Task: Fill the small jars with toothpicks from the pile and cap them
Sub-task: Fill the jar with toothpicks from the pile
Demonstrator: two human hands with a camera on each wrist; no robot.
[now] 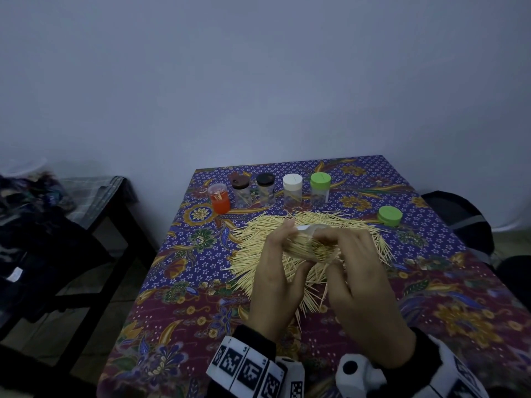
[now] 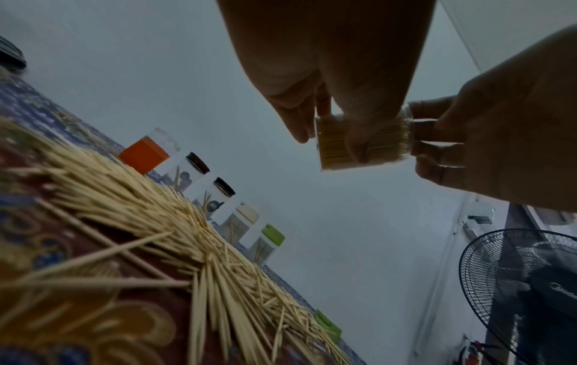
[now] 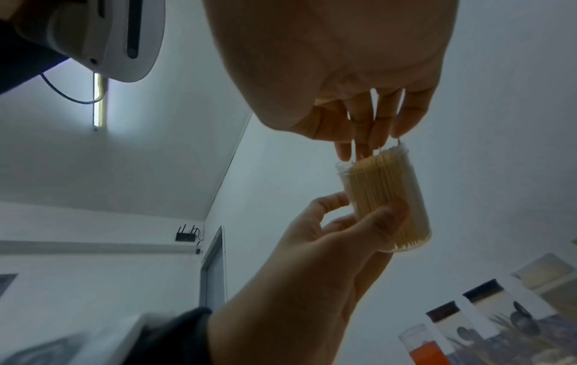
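Note:
A clear jar (image 1: 309, 245) packed with toothpicks is held tilted just above the toothpick pile (image 1: 255, 239), with no cap on it. My left hand (image 1: 283, 245) grips its body, thumb across the side (image 3: 387, 217). My right hand (image 1: 344, 248) has its fingertips (image 3: 365, 143) bunched at the jar's open mouth, on the toothpick tips; in the left wrist view they wrap the neck (image 2: 437, 145). A loose green cap (image 1: 389, 215) lies at the right of the pile. Hands hide the jar's ends in the head view.
At the back of the patterned tablecloth (image 1: 201, 297) stand an orange jar (image 1: 220, 201) and brown-capped (image 1: 240, 191), black-capped (image 1: 265, 189), white-capped (image 1: 292, 191) and green-capped (image 1: 319, 186) jars. A dark side table (image 1: 94, 202) is left; a fan (image 2: 524, 284) stands right.

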